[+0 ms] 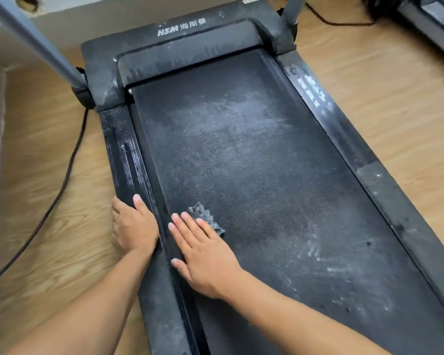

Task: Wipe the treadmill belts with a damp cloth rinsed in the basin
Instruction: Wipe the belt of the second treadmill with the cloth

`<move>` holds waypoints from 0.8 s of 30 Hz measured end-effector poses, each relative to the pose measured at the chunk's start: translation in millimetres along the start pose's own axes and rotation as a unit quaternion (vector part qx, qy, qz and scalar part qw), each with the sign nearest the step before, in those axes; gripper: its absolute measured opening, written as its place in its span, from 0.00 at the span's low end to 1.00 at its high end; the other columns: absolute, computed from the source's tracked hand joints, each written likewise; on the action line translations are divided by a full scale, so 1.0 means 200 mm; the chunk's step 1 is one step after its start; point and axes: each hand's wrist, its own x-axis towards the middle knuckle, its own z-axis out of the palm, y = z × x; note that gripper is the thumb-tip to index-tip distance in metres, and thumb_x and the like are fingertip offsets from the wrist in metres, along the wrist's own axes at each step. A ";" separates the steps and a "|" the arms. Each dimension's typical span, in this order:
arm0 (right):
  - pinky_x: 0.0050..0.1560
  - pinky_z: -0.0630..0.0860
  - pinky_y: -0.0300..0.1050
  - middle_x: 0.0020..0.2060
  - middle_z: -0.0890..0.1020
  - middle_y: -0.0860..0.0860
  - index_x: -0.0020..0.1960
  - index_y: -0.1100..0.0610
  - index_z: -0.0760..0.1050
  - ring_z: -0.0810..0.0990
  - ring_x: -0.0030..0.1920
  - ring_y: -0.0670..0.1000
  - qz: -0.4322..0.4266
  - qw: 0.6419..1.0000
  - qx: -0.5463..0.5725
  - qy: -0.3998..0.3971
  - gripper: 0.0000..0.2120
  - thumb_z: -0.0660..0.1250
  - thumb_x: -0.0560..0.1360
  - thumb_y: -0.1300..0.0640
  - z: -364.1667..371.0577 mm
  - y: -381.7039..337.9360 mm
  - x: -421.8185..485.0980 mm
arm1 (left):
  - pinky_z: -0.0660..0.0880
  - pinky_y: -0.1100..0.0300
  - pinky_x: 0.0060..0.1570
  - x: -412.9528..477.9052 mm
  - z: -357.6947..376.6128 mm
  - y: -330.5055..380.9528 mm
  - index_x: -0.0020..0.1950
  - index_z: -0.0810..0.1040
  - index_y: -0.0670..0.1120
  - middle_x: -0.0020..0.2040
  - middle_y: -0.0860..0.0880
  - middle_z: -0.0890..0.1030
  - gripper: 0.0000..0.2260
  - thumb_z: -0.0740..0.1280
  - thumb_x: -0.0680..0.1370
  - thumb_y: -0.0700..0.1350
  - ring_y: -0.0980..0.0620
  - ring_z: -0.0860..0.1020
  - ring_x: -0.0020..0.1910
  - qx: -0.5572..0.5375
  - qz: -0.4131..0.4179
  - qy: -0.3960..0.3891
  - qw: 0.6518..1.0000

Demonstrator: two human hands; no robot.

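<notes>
A black treadmill belt [254,162] runs away from me, dusty with pale smears in the middle and at the lower right. A small dark grey cloth [205,216] lies bunched on the belt near its left edge. My right hand [203,252] presses flat on the cloth with straight fingers, covering most of it. My left hand [132,225] grips the left side rail [124,155], thumb on top and fingers wrapped over the outer edge. No basin is in view.
The dusty motor hood [182,44] marked HSM sits at the far end, with a grey upright post [34,44] at the left. A black cable [59,185] trails over the wooden floor. Part of a second treadmill [436,24] shows at the top right.
</notes>
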 end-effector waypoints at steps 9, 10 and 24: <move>0.84 0.46 0.56 0.85 0.40 0.48 0.86 0.50 0.41 0.37 0.84 0.49 0.283 0.959 -0.003 0.007 0.43 0.43 0.80 0.26 -0.37 1.27 -0.49 | 0.70 0.33 0.60 0.01 0.03 -0.01 0.74 0.66 0.36 0.70 0.31 0.73 0.28 0.53 0.86 0.58 0.27 0.75 0.64 0.019 -0.005 0.017 1.000; 0.84 0.45 0.56 0.85 0.40 0.49 0.86 0.50 0.41 0.37 0.84 0.49 0.307 0.952 0.010 0.013 0.43 0.42 0.80 0.26 -0.37 1.33 -0.54 | 0.70 0.33 0.60 0.01 0.03 -0.01 0.74 0.66 0.36 0.70 0.31 0.73 0.28 0.53 0.86 0.58 0.27 0.75 0.64 0.016 -0.005 0.018 1.000; 0.83 0.46 0.56 0.85 0.43 0.52 0.86 0.55 0.46 0.37 0.84 0.52 0.196 0.977 0.072 0.052 0.38 0.50 0.84 0.36 -0.04 -0.08 0.21 | 0.71 0.36 0.59 0.01 0.02 -0.01 0.79 0.62 0.37 0.72 0.33 0.73 0.27 0.56 0.87 0.54 0.29 0.76 0.65 0.012 0.006 -0.013 1.000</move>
